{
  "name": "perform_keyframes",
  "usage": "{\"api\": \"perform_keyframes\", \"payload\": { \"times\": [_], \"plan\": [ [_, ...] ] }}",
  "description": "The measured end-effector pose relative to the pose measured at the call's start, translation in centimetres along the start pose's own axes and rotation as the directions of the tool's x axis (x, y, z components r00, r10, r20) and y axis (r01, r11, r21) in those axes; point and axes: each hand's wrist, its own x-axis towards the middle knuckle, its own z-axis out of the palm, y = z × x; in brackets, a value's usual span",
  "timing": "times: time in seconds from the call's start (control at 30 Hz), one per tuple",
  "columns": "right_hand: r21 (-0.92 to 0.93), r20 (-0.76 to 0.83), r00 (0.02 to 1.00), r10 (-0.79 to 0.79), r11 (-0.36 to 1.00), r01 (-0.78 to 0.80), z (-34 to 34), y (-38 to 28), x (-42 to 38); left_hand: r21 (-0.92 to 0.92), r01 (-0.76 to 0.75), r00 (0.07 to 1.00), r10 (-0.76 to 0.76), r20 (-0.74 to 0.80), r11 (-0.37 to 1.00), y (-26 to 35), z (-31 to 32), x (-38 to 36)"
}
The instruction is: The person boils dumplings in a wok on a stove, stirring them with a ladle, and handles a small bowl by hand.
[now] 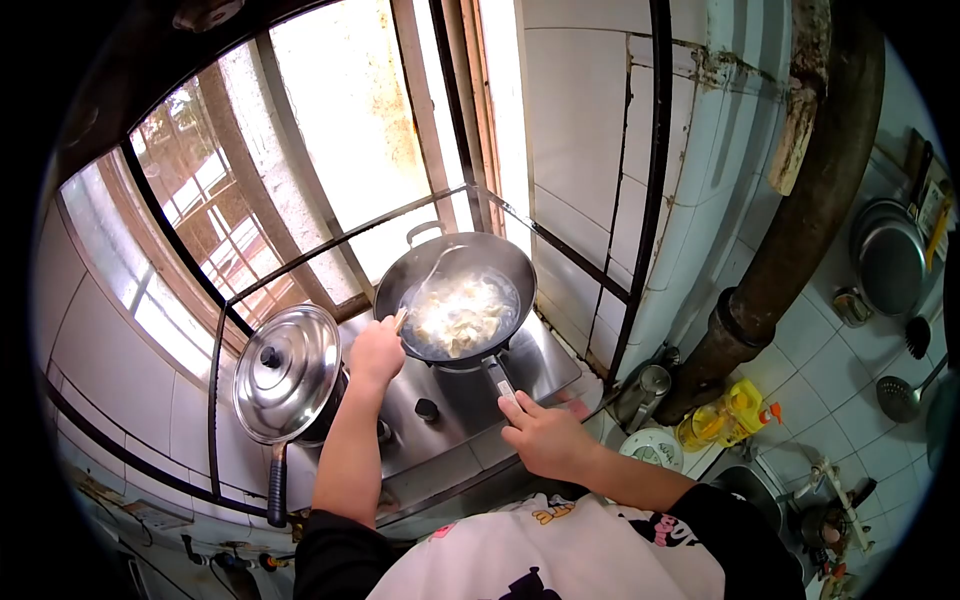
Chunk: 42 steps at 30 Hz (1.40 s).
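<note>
A dark wok (390,285) stands on the steel stove (460,400), with pale food (465,312) in steaming liquid inside. My left hand (376,350) is closed around the wooden end of a utensil (432,268) at the wok's near left rim; its thin shaft reaches over the food. My right hand (535,430) is closed on the wok handle (500,380), on the near side of the wok.
A lidded pan (290,365) sits on the stove's left side, its black handle toward me. A black metal frame (340,240) runs around the stove. To the right are a metal container (652,385), a plate (652,448), yellow oil bottles (735,412) and a thick pipe (780,270).
</note>
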Motion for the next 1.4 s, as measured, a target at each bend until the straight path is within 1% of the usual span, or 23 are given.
{"api": "perform_keyframes", "payload": {
  "times": [0.17,0.2,0.27,0.4,0.5,0.53,0.63,0.8,0.9,1.07,1.2,1.3,1.4],
  "plan": [
    [0.005,0.004,1.000,0.005,1.000,-0.005,-0.1,0.0,0.0,0.065,-0.071,0.997,0.072,-0.009,0.995,3.3,-2.6,-1.6],
    [0.006,-0.018,1.000,0.000,1.000,0.000,0.0,0.0,0.0,0.085,-0.086,0.996,0.087,-0.004,0.993,3.6,-3.2,-2.2],
    [0.011,-0.060,0.998,-0.008,1.000,0.009,0.3,0.1,0.0,0.064,-0.149,0.987,0.153,-0.059,0.987,3.8,-4.3,-3.6],
    [0.014,-0.072,0.997,-0.015,1.000,0.016,0.4,0.2,0.0,0.069,-0.241,0.957,0.249,-0.147,0.968,2.8,-5.6,-6.6],
    [0.017,-0.072,0.997,-0.016,1.000,0.017,0.3,0.2,0.0,0.111,-0.257,0.944,0.274,-0.183,0.960,1.7,-6.9,-8.9],
    [0.016,-0.071,0.997,-0.014,1.000,0.015,0.3,0.1,0.0,0.093,-0.260,0.938,0.274,-0.213,0.961,1.2,-7.2,-9.6],
    [0.012,-0.072,0.997,-0.012,1.000,0.013,0.4,0.2,0.0,0.105,-0.232,0.944,0.250,-0.214,0.967,-0.3,-8.5,-11.5],
    [0.001,-0.065,0.998,-0.022,1.000,0.022,0.3,0.2,0.1,0.071,-0.060,0.977,0.074,-0.202,0.996,-1.7,-13.1,-14.3],
    [-0.011,-0.061,0.998,-0.031,0.999,0.030,0.4,0.3,0.0,0.063,0.016,0.989,-0.006,-0.145,0.998,-2.0,-16.1,-15.2],
    [-0.024,-0.065,0.997,-0.048,0.999,0.047,0.3,0.3,0.0,0.242,0.027,0.998,-0.014,-0.056,0.970,-0.7,-19.3,-15.2],
    [-0.019,-0.062,0.997,-0.045,0.999,0.044,0.2,0.3,0.0,0.340,-0.020,0.999,0.033,-0.035,0.940,0.7,-17.8,-14.2],
    [-0.017,-0.059,0.997,-0.042,0.999,0.041,0.3,0.3,-0.1,0.324,-0.056,0.995,0.080,-0.059,0.944,1.0,-15.4,-13.0],
    [-0.023,-0.055,0.998,-0.042,0.999,0.041,0.2,0.4,-0.1,0.319,-0.045,0.993,0.077,-0.087,0.947,0.5,-12.6,-11.8]
  ]
}}
